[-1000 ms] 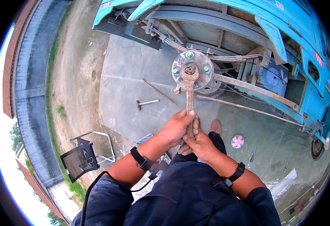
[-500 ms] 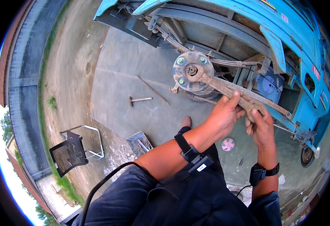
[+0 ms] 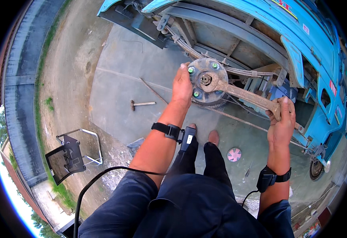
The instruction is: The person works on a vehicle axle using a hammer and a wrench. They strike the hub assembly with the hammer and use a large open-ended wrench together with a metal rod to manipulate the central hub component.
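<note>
A large rusty wrench [image 3: 247, 95] reaches from the middle of a round wheel hub [image 3: 211, 65] out to the right. One end of it lies over the hub's centre, by the axle nut [image 3: 206, 80]. My left hand [image 3: 182, 84] is closed on the hub's left rim, its fingertips partly hidden behind it. My right hand [image 3: 283, 121] grips the wrench's far, forked end. Several studs with green nuts [image 3: 214, 66] stand on the hub face.
Above the hub is a blue vehicle [image 3: 260, 12] with leaf springs [image 3: 256, 73]. On the concrete lie a hammer [image 3: 141, 104] and a long thin bar [image 3: 153, 90]. A chair [image 3: 72, 158] lies at the left; a pink-and-white disc [image 3: 233, 154] is right of my feet.
My left hand has left the wrench's shaft and moved left onto the hub's rim. The right hand stays on the wrench's outer end, now a little farther right.
</note>
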A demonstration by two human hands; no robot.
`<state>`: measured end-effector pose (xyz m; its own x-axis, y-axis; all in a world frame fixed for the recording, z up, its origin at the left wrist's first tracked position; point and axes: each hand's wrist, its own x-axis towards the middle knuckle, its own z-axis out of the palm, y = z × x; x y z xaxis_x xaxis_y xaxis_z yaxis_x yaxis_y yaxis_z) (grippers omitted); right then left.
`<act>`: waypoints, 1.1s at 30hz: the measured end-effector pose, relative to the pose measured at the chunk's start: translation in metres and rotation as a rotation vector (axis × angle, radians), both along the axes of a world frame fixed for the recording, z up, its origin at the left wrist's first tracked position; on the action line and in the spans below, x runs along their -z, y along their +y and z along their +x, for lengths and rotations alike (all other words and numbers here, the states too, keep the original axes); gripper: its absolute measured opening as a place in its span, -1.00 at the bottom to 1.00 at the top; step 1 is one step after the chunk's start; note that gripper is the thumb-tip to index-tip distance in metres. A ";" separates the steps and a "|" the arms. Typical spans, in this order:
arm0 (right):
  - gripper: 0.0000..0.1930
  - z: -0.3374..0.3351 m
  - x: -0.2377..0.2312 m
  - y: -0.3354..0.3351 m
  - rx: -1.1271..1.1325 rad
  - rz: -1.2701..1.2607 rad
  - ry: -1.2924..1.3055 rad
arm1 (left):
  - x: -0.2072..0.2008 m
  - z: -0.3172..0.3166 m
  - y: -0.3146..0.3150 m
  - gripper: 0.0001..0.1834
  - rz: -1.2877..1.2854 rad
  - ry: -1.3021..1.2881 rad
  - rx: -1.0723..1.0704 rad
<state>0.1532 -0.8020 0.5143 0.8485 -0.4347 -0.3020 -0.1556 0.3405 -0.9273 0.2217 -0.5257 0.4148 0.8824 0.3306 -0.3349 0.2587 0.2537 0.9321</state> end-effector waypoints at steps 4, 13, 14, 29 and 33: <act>-0.73 0.010 0.006 -0.010 0.046 0.024 -0.015 | 0.001 0.004 -0.014 -0.43 0.063 -0.050 0.054; -0.72 0.048 0.014 -0.035 -0.092 -0.006 -0.023 | 0.007 -0.003 -0.017 -0.47 0.224 -0.059 -0.050; -0.72 0.048 0.015 -0.035 -0.091 0.004 -0.028 | 0.010 -0.003 -0.017 -0.47 0.219 -0.064 -0.058; -0.72 0.100 0.000 -0.045 -0.332 -0.104 -0.056 | -0.001 -0.001 -0.019 -0.52 0.296 -0.078 -0.053; -0.72 0.119 0.001 -0.045 -0.416 -0.113 -0.070 | -0.012 -0.003 -0.019 -0.54 0.348 -0.080 -0.053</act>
<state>0.2723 -0.8470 0.5137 0.9751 -0.0783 -0.2076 -0.1935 0.1577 -0.9683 0.2183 -0.5449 0.4266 0.8799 0.4584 -0.1247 0.1761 -0.0709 0.9818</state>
